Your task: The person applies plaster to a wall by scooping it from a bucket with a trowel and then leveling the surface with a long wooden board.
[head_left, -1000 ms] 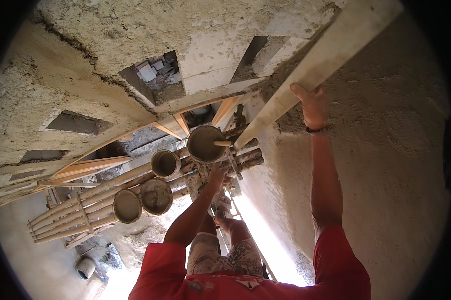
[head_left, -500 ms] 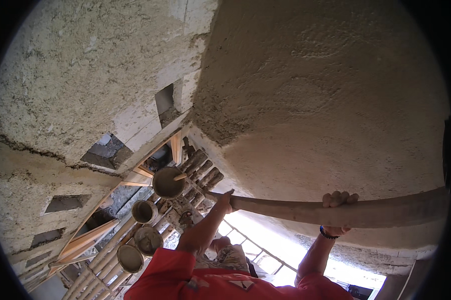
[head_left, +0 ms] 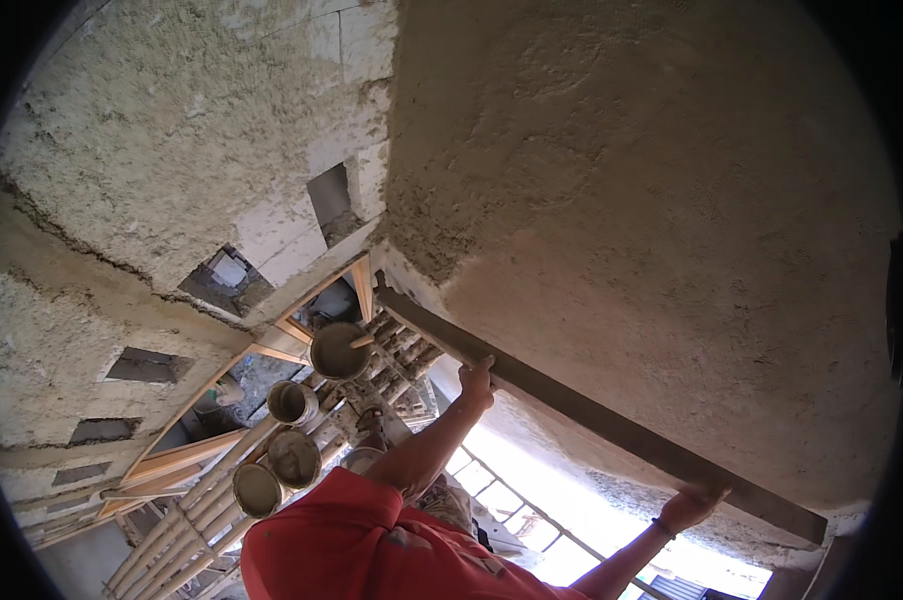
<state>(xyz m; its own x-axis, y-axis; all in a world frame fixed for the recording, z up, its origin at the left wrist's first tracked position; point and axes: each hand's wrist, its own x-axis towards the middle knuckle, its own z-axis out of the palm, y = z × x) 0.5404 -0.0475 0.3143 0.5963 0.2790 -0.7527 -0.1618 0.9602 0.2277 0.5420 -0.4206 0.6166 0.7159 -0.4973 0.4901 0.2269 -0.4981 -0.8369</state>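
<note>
A long plasterer's straightedge (head_left: pixel 591 415) lies slantwise across the lower part of the wet plastered wall (head_left: pixel 671 240). Its far left end reaches close to the wall corner, and its other end is low at the right. My left hand (head_left: pixel 478 382) is closed round its lower edge, left of the middle. Farther right, my right hand (head_left: pixel 691 508) grips the same edge near the low end, with the fingers partly hidden. The board's broad face looks smeared with mortar. Fresh plaster shows smoother in the middle of the wall and rougher by the corner.
Below left, a bamboo scaffold (head_left: pixel 186 530) carries a large mortar bucket (head_left: pixel 337 352) with a handle sticking out, and several smaller buckets (head_left: pixel 291 402). The rough wall (head_left: pixel 191 130) at left has square openings. Wooden frames (head_left: pixel 181 460) run along its foot. A ladder-like frame (head_left: pixel 531 505) stands in bright light below.
The straightedge has swung from nearly level to a steep slant, its right end dropping and its left end rising toward the corner. My right hand has moved down, my left slightly up and right.
</note>
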